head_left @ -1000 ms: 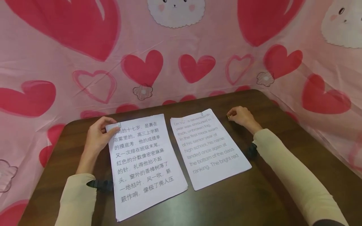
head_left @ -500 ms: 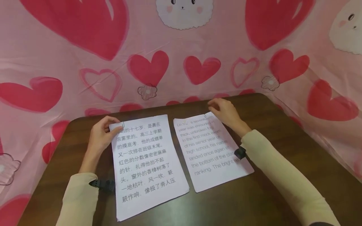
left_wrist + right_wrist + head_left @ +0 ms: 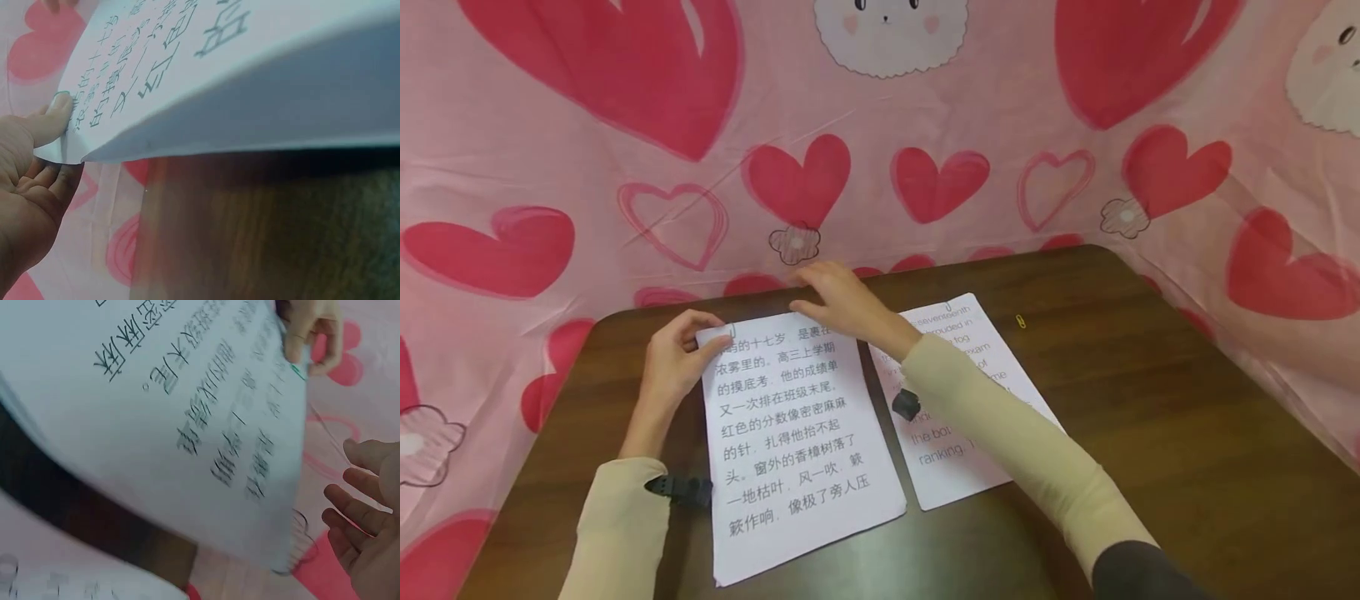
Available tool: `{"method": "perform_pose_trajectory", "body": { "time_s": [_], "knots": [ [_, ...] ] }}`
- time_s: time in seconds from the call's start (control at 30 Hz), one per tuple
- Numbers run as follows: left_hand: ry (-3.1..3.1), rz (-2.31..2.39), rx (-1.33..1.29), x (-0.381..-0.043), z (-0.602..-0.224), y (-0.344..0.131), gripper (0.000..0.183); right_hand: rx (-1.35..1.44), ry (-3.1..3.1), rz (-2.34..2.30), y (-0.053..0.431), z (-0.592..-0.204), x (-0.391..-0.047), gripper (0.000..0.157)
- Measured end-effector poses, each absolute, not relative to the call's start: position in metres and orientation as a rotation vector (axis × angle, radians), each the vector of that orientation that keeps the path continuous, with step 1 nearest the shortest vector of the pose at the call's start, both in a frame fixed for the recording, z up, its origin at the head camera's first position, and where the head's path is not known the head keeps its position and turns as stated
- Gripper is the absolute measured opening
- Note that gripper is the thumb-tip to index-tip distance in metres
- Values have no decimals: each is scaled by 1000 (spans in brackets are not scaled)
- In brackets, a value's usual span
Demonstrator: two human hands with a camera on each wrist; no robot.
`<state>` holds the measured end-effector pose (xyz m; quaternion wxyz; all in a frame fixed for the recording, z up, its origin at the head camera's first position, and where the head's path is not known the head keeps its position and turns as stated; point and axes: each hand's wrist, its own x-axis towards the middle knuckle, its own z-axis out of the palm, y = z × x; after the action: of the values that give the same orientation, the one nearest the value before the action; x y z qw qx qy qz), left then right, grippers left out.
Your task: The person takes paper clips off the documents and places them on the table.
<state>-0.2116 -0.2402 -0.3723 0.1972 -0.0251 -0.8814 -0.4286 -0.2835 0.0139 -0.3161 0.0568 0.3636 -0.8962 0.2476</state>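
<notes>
My left hand [image 3: 672,360] pinches the top left corner of a stack of white paper sheets [image 3: 797,454] printed with Chinese text. Thumb on top, fingers beneath, it lifts that corner in the left wrist view. A green paper clip [image 3: 732,331] sits on the stack's top edge by the thumb. My right hand [image 3: 844,302] hovers at the stack's top right corner, empty, fingers spread in the right wrist view. A yellow paper clip [image 3: 1021,322] lies on the dark wooden table [image 3: 1150,400], to the right of both stacks.
A second stack of sheets [image 3: 958,487], in English, lies to the right with a paper clip [image 3: 948,307] on its top edge. My right forearm [image 3: 1000,408] crosses over it. A pink heart-patterned cloth [image 3: 865,108] hangs behind the table.
My right hand has let go of the yellow paper clip, leaving it on the table, and swung left across the English sheets to the Chinese stack. The left hand keeps its hold.
</notes>
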Motion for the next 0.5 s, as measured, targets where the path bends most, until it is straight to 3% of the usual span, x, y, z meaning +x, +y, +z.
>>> {"method": "perform_pose_trajectory", "body": {
  "time_s": [0.23, 0.5],
  "knots": [
    [-2452, -1254, -142, -213, -370, -235, 27, 1208, -2790, 582, -26, -329, -285, 48],
    [-2410, -1309, -185, -218, -371, -237, 28, 1283, -2793, 668, -46, -329, -280, 30]
  ]
}}
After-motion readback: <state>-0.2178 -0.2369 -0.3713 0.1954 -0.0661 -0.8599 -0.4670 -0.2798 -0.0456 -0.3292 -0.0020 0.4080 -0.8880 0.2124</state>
